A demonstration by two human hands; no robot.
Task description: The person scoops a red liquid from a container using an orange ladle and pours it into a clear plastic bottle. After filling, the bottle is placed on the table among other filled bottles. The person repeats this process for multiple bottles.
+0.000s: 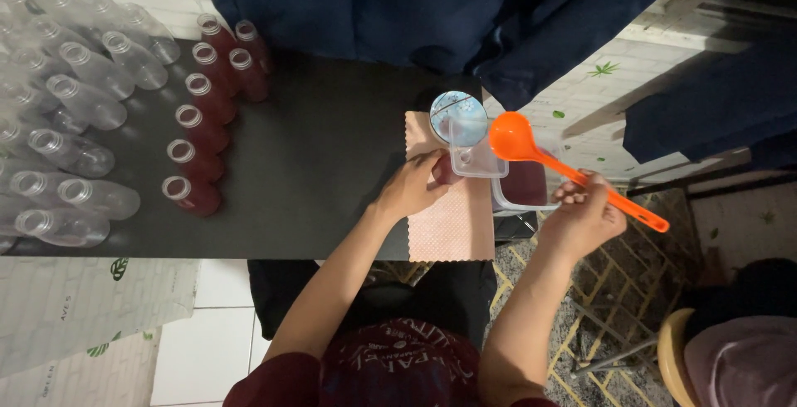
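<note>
Spill risk: your right hand pinches orange plastic ladle, bowl over clear square funnel at table edge. Left hand wraps small bottle beneath, on pink cloth. Tilt too fast, red liquid overshoots; loose grip, bottle tips.

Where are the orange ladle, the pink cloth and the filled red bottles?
orange ladle (pixel 512 139): head view, on its bowl.
pink cloth (pixel 452 228): head view, on the bare part near the table edge.
filled red bottles (pixel 199 129): head view, on a middle bottle of the row.
</note>
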